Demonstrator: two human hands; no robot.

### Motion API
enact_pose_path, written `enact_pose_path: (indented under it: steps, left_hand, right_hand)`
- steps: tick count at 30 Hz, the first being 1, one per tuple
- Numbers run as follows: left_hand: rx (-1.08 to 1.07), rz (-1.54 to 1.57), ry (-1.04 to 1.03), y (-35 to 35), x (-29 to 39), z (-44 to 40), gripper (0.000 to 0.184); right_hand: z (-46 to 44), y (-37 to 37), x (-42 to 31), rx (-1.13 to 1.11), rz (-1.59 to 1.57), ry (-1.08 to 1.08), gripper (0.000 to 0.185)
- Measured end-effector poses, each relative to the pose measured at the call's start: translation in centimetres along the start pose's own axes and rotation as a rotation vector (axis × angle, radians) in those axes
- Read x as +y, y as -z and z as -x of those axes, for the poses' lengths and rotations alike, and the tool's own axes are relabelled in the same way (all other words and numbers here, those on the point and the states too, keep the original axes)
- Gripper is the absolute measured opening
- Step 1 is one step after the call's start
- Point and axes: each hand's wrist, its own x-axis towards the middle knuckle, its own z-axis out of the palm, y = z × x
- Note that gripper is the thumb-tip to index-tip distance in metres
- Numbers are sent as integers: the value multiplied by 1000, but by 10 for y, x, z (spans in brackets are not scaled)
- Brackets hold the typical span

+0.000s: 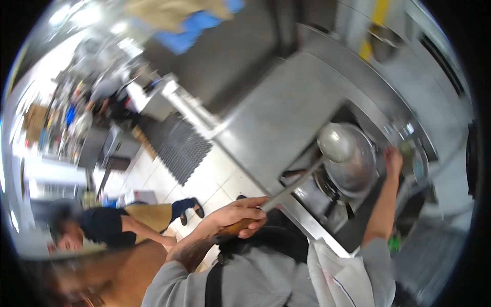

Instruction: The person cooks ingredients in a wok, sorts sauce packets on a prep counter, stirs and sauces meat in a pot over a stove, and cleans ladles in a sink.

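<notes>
My left hand (243, 217) is closed around the wooden grip of a long-handled metal ladle (299, 181). The ladle's round bowl lies over a wide, shiny metal bowl (358, 171) set in a recess of the steel counter. Far out to the right, my right hand (393, 161) is beside that bowl's outer rim, near a small container (417, 161) with something greenish in it. Its fingers are blurred, so I cannot make out whether they grip anything. Small metal utensils (327, 197) lie at the bowl's near side.
A bare steel counter (276, 112) stretches ahead. A metal pot (386, 43) is at the upper right. To the left, a person in a dark shirt (105, 225) stands on the tiled floor near a black mat (181, 146). Another person is blurred farther back.
</notes>
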Motion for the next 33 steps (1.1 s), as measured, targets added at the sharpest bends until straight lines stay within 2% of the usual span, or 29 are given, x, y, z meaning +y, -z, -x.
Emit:
enact_pose_path:
  steps: [2,3,8,10,12,14,16,20,22,26,32,33]
  left_hand:
    - [49,19,-94,17,-4,37,43]
    - [50,18,-96,26,-5,53,42]
    - [92,155,-300,76,-25,151,41]
    - [113,222,-355,98,-30,191,41]
    - [226,254,-385,120,-32,233,41]
    - [291,253,-396,152,-31,276,41]
    - [438,252,-397,175,-26,313,47]
    - [524,428,-456,256,-14,385,40]
    - [576,456,-477,289,4,422,38]
    - [618,437,-531,354,58,490,34]
    - [597,393,-604,442,185,556,30]
    - [578,387,-639,455,211,561,41]
  right_hand:
    - [24,-2,27,-96,404,61,18]
    - [66,-43,28,40,323,18,15]
    - [164,-175,60,-77,473,60,23]
    - [223,-249,73,-239,469,54,30]
    - [303,-329,85,-418,526,67,30]
    - [365,-386,106,-642,681,84,29]
    - [384,-410,166,-844,780,104,31]
    - [438,-443,241,-990,969,138,34]
    - [454,-454,262,-1022,1002,187,34]
    - [468,-482,281,-1049,1233,128,31]
    - [449,-558,342,-1073,1315,71,33]
    - [447,-578,353,-1077,1329,82,33]
